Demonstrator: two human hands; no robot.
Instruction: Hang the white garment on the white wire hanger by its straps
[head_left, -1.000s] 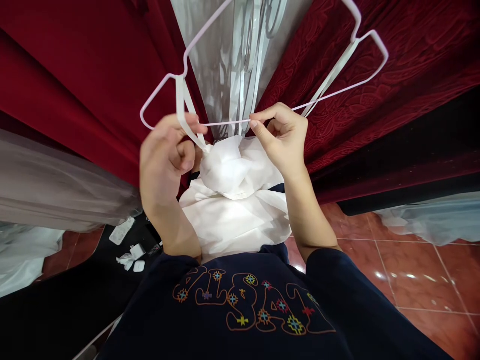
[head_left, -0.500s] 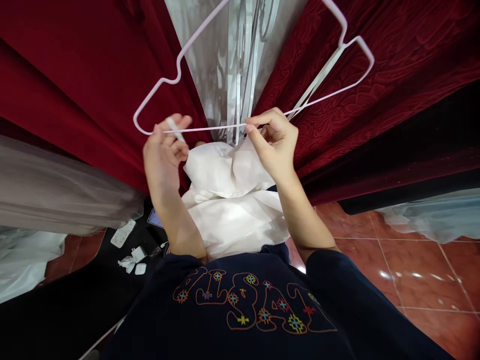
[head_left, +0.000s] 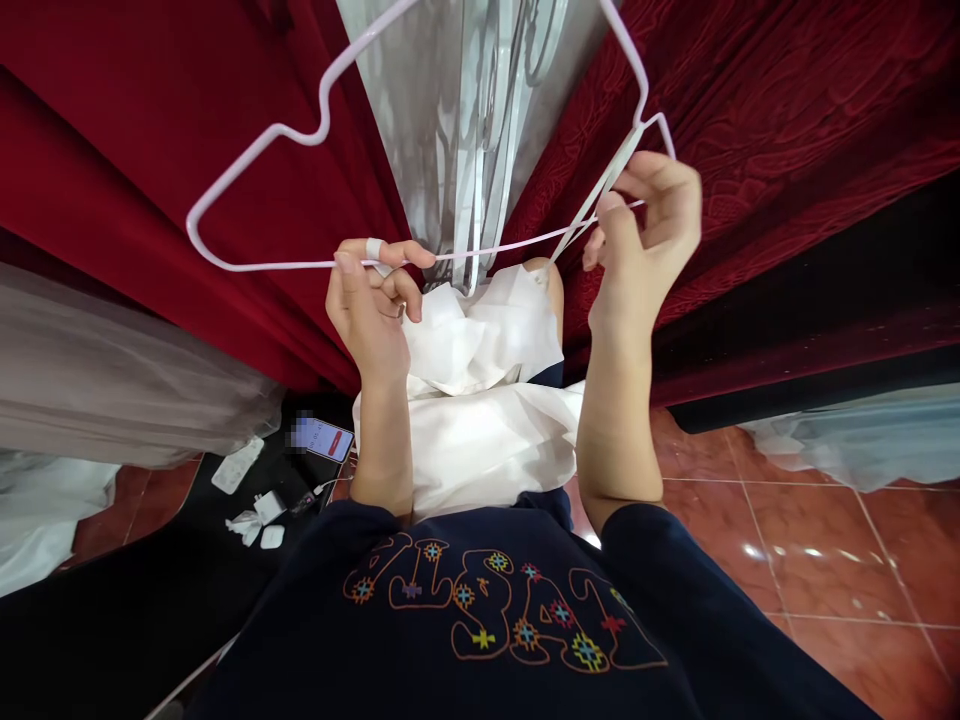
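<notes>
A pale pink clothes hanger (head_left: 259, 150) is held up in front of me. My left hand (head_left: 375, 300), with a white band round one finger, grips its lower bar. From the right notch hangs a thin white strap (head_left: 581, 222), which runs down to white cloth (head_left: 487, 340) bunched over my lap. My right hand (head_left: 649, 215) has thumb and fingers closed at this strap, close to the hanger's right end. Its palm partly covers the lower bar there. The hanger's hook is outside the view.
Red curtains (head_left: 187, 130) hang on both sides, with sheer fabric and shiny strips (head_left: 480, 150) between. At lower left, a black surface (head_left: 150, 590) carries a phone (head_left: 322, 438), a white charger (head_left: 268, 507) and small white items. Red floor tiles (head_left: 720, 530) show at right.
My right hand has left the middle of the lower bar and moved right to the strap. My left hand now grips the bar, and the hanger has shifted left.
</notes>
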